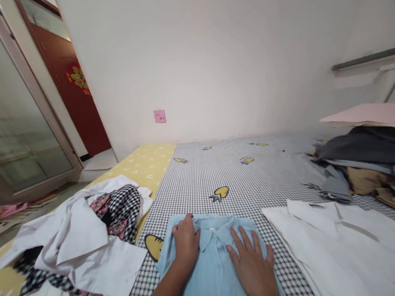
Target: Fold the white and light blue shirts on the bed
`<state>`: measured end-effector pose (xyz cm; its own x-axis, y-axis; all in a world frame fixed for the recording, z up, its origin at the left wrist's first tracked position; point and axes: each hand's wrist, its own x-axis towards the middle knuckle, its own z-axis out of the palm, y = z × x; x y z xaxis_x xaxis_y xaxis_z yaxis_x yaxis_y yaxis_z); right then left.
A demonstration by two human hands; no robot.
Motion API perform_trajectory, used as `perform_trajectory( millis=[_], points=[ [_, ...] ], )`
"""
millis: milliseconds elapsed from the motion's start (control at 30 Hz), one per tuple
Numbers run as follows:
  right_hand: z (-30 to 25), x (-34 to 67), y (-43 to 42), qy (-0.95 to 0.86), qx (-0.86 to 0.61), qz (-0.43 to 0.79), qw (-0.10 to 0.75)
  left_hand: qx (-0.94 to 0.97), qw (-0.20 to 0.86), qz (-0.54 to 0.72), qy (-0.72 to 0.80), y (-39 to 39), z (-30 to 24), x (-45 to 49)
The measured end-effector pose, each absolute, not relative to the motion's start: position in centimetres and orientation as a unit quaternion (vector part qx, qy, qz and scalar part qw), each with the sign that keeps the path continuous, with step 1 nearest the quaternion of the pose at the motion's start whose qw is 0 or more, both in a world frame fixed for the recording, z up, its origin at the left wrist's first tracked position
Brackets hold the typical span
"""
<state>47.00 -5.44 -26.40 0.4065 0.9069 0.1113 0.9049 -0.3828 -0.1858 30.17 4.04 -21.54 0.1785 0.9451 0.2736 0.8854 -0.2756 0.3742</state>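
Note:
A folded light blue collared shirt lies on the checked bedsheet right in front of me. My left hand rests on the shirt's left shoulder near the collar, its fingers curled and pinching the fabric edge. My right hand lies flat on the shirt's right side, fingers spread apart and pressing the cloth down.
A white shirt is spread flat to the right. A heap of white, checked and floral clothes lies on the yellow sheet at left. Dark and tan garments are piled at the far right under a pink board. A glass door stands at left.

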Motion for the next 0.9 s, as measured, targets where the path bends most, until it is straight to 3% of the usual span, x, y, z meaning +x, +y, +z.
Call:
perform_trajectory(
  millis=[333, 567, 900],
  points=[
    [-25.9, 46.9, -5.5, -0.544, -0.827, 0.018, 0.139, 0.854, 0.067, 0.222, 0.465, 4.1, -21.8, 28.4],
    [-25.7, 46.9, -5.6, -0.542, -0.829, 0.023, 0.133, 0.726, 0.096, 0.234, 0.639, 6.5, -22.5, 28.2],
    [-25.0, 46.6, -5.7, -0.538, -0.835, 0.014, 0.109, 0.737, 0.022, 0.237, 0.632, 5.0, -19.8, 27.4]
  ],
)
